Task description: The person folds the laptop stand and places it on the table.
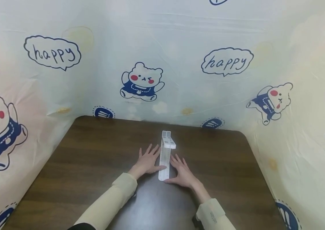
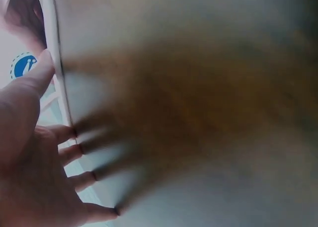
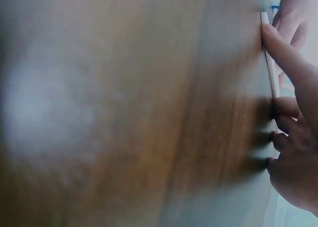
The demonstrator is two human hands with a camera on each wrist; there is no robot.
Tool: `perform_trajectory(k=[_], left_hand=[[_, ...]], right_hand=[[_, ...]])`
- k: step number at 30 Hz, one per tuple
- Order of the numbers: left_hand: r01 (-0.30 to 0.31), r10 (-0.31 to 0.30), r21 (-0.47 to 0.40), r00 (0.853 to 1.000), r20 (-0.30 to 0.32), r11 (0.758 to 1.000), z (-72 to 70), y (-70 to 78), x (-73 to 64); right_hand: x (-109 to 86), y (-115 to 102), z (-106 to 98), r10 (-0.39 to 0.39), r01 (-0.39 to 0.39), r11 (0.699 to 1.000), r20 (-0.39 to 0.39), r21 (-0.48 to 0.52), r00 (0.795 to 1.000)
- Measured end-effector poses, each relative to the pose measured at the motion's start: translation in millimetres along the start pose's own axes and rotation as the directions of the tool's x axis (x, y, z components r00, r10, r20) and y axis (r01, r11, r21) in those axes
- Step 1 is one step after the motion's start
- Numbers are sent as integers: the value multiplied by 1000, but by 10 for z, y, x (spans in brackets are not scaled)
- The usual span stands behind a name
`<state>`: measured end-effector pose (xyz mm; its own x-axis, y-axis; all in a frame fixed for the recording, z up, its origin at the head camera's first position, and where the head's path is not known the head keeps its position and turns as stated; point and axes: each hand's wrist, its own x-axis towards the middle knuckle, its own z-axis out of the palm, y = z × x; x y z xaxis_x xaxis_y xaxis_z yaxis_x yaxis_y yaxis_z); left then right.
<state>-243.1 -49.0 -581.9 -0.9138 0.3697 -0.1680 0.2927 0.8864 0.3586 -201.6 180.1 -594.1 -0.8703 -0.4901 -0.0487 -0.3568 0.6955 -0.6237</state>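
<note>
A long, narrow white stand-like piece [image 1: 164, 159] lies lengthwise on the brown table, with a raised, slotted bracket [image 1: 169, 142] toward its far end. My left hand [image 1: 146, 161] is along its left side, fingers straight and spread, thumb on the strip's edge. On the other side, my right hand [image 1: 183, 174] has its fingers extended and its thumb at the near end. In the left wrist view the left thumb [image 2: 42, 70] touches the white edge [image 2: 52, 33]. The right wrist view shows the right thumb [image 3: 280, 48] against the flat strip [image 3: 272, 70].
The dark wooden table [image 1: 99, 153] has rounded far corners. A pale curtain [image 1: 176, 41] printed with bears and "happy" bubbles surrounds its back and sides. Light reflects off the tabletop close to the forearms.
</note>
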Motion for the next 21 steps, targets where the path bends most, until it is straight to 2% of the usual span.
perform_trajectory(k=[6,13,18,21], left_hand=[[32,-33,39,999,29,999,21,-10,79],[30,-28,65,999,-32,997,-14,-11,16],[27,-25,67,999,-31,997,-12,-13,-3],[24,-23,40,999,-24,999,-6,-11,-16]], right_hand=[[53,44,-57,2,-2,1000,34,-7,999],[133,30,-87,-13,12,1000,39,22,999],[125,54,-66,0,-2,1000,52,26,999],[97,79,-59,-2,1,1000,49,19,999]])
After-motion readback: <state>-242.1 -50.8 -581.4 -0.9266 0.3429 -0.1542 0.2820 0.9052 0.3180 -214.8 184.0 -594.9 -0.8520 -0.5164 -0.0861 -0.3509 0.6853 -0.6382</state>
